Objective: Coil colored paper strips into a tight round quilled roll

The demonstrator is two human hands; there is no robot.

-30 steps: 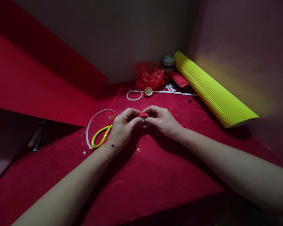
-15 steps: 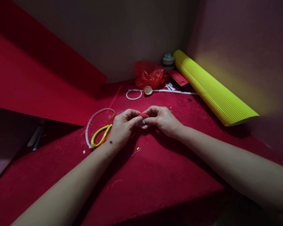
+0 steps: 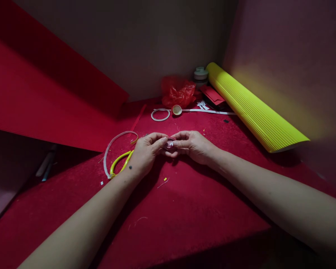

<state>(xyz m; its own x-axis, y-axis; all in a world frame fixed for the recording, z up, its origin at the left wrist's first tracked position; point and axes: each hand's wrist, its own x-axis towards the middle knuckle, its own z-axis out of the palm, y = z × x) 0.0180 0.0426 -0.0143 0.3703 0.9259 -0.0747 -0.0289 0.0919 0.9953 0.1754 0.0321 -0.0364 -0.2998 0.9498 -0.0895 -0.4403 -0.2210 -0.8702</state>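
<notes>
Both hands pinch small red ring (image 3: 170, 143) btwn fingertips: left hand (image 3: 145, 153), right hand (image 3: 194, 145). Yellow scissors (image 3: 120, 163) just left of left hand. No readable writing.

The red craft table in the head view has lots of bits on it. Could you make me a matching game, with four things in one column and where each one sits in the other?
Things:
1. small red ridged ring
2. yellow corrugated paper roll
3. yellow plastic loop
4. crumpled red plastic bag

Places:
A. against the right wall
B. at the back, near the corner
C. pinched between the left hand and right hand
D. on the red cloth just left of the left hand

Pairs: 1-C, 2-A, 3-D, 4-B
</notes>
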